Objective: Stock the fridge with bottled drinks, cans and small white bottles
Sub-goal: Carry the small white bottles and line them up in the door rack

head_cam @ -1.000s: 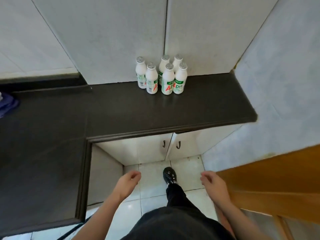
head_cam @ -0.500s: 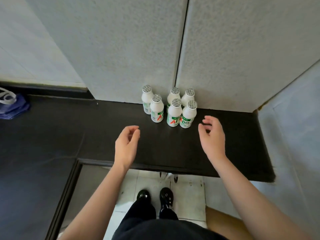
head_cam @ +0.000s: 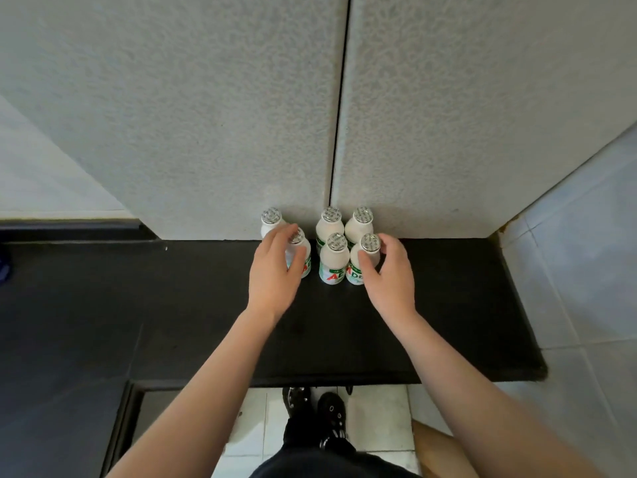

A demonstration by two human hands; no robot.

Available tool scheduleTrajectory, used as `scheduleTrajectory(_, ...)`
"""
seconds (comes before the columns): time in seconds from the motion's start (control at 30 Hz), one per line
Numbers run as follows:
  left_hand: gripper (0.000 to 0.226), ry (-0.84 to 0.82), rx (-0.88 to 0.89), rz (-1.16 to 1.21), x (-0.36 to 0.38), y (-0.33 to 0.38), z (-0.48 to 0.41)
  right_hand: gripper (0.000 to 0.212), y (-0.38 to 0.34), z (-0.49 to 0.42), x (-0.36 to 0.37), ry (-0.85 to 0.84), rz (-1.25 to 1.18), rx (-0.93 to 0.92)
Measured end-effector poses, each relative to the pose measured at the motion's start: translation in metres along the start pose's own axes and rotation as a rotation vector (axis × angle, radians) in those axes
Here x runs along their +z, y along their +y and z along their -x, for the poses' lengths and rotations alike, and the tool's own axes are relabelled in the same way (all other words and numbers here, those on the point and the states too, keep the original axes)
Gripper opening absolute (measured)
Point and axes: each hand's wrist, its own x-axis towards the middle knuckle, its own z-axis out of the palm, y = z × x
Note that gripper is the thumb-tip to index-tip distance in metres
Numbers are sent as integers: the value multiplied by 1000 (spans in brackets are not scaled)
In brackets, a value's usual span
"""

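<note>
Both hands are curled round small white bottles. The left hand (head_cam: 274, 274) wraps the front-left bottle (head_cam: 306, 260), fingers over its far side and thumb across the near side. The right hand (head_cam: 391, 274) holds the front-right bottle (head_cam: 356, 272), thumb across its front and fingers curved behind its foil cap. Both bottles appear to stand on the black counter (head_cam: 448, 305), not yet lifted.

Six bottles stand upright in a tight cluster at the back of the counter, against pale grey wall panels (head_cam: 206, 132). The front-middle bottle (head_cam: 332, 262) stands just beside the one in the right hand, possibly touching it. Behind are the back-left bottle (head_cam: 270, 220), the back-middle bottle (head_cam: 330, 224) and the back-right bottle (head_cam: 359, 224). No fridge is in view.

The main risk is probably knocking over a neighbour. The bottles are tall, narrow and closely packed, so a sideways pull rather than a straight lift could tip the front-middle bottle. The left fingers reach close to the back-left bottle and could nudge it against the wall. The right fingers lie near the back-right bottle in the same way. The plastic looks smooth, so a loose one-handed hold might let a bottle slip during the carry. A fallen bottle could roll towards the open counter edge.
</note>
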Motion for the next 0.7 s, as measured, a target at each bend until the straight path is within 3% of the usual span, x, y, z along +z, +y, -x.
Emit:
scheduleTrajectory(0.17,33,-31,-20,4,2,-10,-8,30,1,-3,6,-23,20,-4)
scheduleTrajectory(0.37,28,4,26,18,3,-19,-7,35,6,2,8,-15,27,-22)
scheduleTrajectory(0.57,26,52,-76,147,-16,-24,24,33,13,19,-6,18,-20,7)
scheduleTrajectory(0.7,24,123,-191,189,-32,-25,54,29,8,32,-11,-77,-101,-19)
